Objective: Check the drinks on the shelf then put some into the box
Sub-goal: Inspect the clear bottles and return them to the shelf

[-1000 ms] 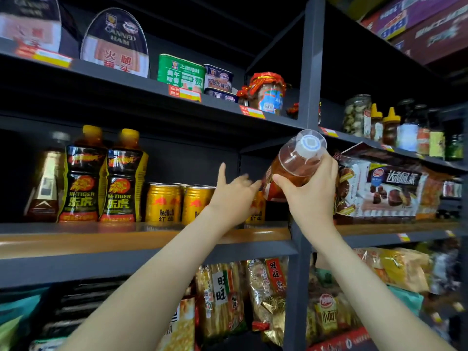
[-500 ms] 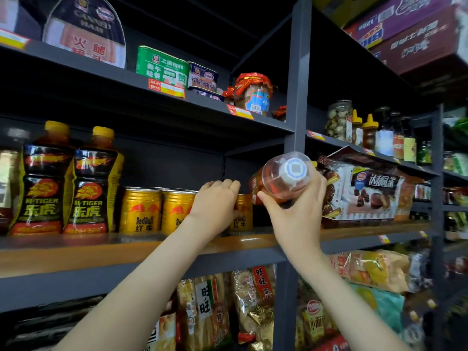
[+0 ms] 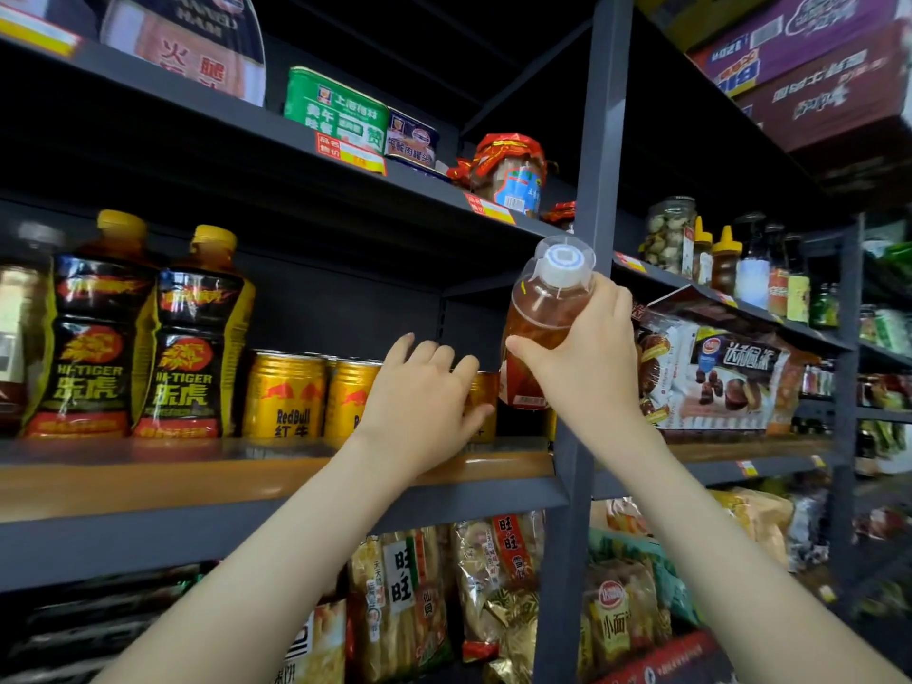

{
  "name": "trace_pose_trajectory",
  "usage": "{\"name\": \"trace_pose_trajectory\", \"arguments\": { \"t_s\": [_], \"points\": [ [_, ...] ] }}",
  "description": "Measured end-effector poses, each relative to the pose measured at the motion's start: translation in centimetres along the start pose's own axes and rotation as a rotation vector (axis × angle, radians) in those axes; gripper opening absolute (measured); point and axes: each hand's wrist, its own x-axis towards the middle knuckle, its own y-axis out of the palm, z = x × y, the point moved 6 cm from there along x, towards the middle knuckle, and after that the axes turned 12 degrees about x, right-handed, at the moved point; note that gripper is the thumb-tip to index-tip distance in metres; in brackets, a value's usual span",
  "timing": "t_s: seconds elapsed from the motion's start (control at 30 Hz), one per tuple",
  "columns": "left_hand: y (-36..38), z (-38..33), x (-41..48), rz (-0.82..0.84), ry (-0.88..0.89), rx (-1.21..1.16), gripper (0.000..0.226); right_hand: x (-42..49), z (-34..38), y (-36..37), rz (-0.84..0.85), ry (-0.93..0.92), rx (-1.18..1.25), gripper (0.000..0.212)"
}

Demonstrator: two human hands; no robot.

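At the centre of the frame the right hand (image 3: 589,367) grips a clear plastic bottle of amber drink with a white cap under a transparent dome lid (image 3: 543,313), fingers curled around its shoulder and thumb pressed across the front. The bottle is tilted, its cap toward the camera and its base down behind the grey metal upright post (image 3: 594,214) of the rack. Just left of it, the left hand (image 3: 424,402) reaches onto the wooden-topped middle shelf (image 3: 197,473), fingers held close together and bent over a gold can (image 3: 486,402) that is mostly hidden; whether the fingers actually clasp the can I cannot tell.

Further left on the same shelf stand 2 gold Red Bull cans (image 3: 286,394), upright and touching each other, and beside them 2 black-and-yellow Hi-Tiger bottles with yellow caps (image 3: 192,338), also upright. On the shelf above, in the upper middle of the frame, sits a green rectangular tin (image 3: 335,111) with a red-capped glass jar (image 3: 511,172) to its right. Right of the post lies a bagged pack of chocolate snacks (image 3: 725,372). Snack bags in yellow wrappers (image 3: 399,599) fill the lower shelf at the bottom centre.
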Motion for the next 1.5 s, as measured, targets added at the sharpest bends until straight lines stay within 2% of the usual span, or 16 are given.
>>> {"name": "trace_pose_trajectory", "arguments": {
  "t_s": [0.1,0.17,0.23,0.37,0.43,0.53,0.7,0.8,1.0,1.07,1.17,1.27,1.37,1.5],
  "points": [
    [0.1,0.3,-1.4,-0.002,-0.018,-0.02,0.066,-1.0,0.9,0.4,0.057,-0.143,0.058,0.074],
    [-0.5,0.8,-1.7,-0.085,-0.066,-0.105,0.064,-2.7,1.4,1.2,0.076,-0.315,0.044,0.068],
    [-1.0,1.3,-1.8,-0.106,-0.109,-0.208,0.062,-3.4,1.2,1.8,0.061,-0.381,0.017,0.067],
    [-1.4,2.7,-2.2,-0.148,-0.15,-0.294,0.09,-2.2,0.3,3.4,0.08,-0.306,0.084,0.066],
    [-2.1,3.1,-2.3,-0.162,-0.139,-0.418,0.093,-1.8,-0.6,4.2,0.102,-0.251,0.11,0.066],
    [-2.6,2.9,-1.4,-0.123,-0.11,-0.635,0.079,-1.6,-1.8,5.2,0.153,-0.165,0.123,0.067],
    [-1.9,2.8,1.6,-0.095,-0.083,-0.715,0.051,-1.2,-2.8,5.8,0.197,-0.095,0.113,0.066],
    [-2.1,2.8,3.9,-0.09,-0.062,-0.721,0.047,-0.4,-3.0,5.8,0.212,-0.078,0.043,0.078],
    [-1.1,2.6,7.9,0.028,-0.051,-0.775,0.047,0.7,-3.6,7.1,0.23,-0.145,-0.113,0.104],
    [-0.2,2.6,8.8,0.066,-0.079,-0.791,0.047,1.0,-4.1,7.8,0.252,-0.152,-0.133,0.103],
    [1.9,2.6,9.0,0.194,-0.108,-0.702,0.057,1.4,-5.2,9.0,0.31,-0.055,-0.121,0.091],
    [3.1,2.6,7.7,0.339,-0.078,-0.427,0.067,2.5,-6.7,9.9,0.343,0.114,-0.105,0.087],
    [2.5,3.0,6.2,0.331,-0.029,-0.194,0.066,3.9,-7.6,10.6,0.38,0.213,-0.102,0.082],
    [2.3,2.6,5.0,0.327,0.088,-0.01,0.069,5.0,-8.2,11.1,0.383,0.316,-0.165,0.069]
  ]
}}
